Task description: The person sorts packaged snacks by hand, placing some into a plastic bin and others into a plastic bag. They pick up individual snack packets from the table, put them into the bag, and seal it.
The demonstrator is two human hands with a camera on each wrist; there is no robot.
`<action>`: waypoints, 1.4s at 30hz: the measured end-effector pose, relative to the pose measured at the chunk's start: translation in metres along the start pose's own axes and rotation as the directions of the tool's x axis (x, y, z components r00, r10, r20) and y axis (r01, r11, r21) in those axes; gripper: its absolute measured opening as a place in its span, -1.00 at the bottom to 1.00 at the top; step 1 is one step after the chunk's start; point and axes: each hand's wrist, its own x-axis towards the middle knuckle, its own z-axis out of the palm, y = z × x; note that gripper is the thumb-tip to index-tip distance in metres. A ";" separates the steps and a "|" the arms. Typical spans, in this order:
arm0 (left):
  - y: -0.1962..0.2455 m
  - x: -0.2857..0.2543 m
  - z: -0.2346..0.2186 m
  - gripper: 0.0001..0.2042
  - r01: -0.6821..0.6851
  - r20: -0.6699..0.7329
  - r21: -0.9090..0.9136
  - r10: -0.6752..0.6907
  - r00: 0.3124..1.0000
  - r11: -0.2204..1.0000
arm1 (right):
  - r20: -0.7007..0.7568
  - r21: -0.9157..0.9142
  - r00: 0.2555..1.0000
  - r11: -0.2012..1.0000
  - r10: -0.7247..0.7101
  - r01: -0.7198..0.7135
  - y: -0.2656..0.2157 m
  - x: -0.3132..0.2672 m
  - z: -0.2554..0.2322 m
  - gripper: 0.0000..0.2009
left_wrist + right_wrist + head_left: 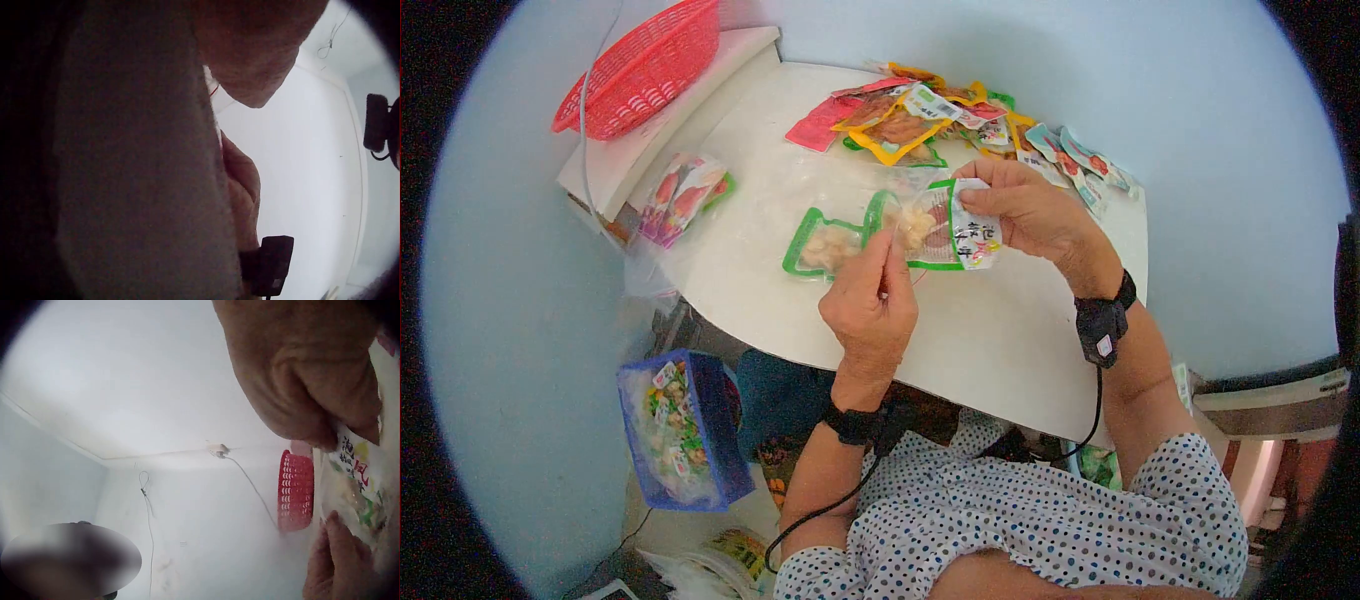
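Observation:
Between my hands is a clear, green-edged snack packet point(936, 225) with a printed white end and pale pieces inside. My right hand point(1035, 212) pinches the white end between thumb and fingers. With thumb and fingertips, my left hand point(868, 305) pinches the packet's other side. Another green-edged packet point(828, 246) with pale contents lies on the table just beyond the left hand. In the right wrist view, the right hand point(300, 375) grips the printed end point(355, 453), the left fingers point(337, 550) below it. The left wrist view is largely blocked by a dark shape.
Colourful snack packets point(910, 115) are heaped at the back of the white table point(1000, 335). Pink-and-white packets point(685, 198) lie at its left. A red basket point(640, 70) rests on a ledge; a blue bin point(735, 440) of packets stands below, left.

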 end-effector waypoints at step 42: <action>-0.003 -0.008 0.000 -0.77 -0.127 0.198 0.045 0.116 0.973 0.991 | -0.060 -0.981 0.822 0.186 -0.567 0.057 0.055 0.013 0.019 -0.73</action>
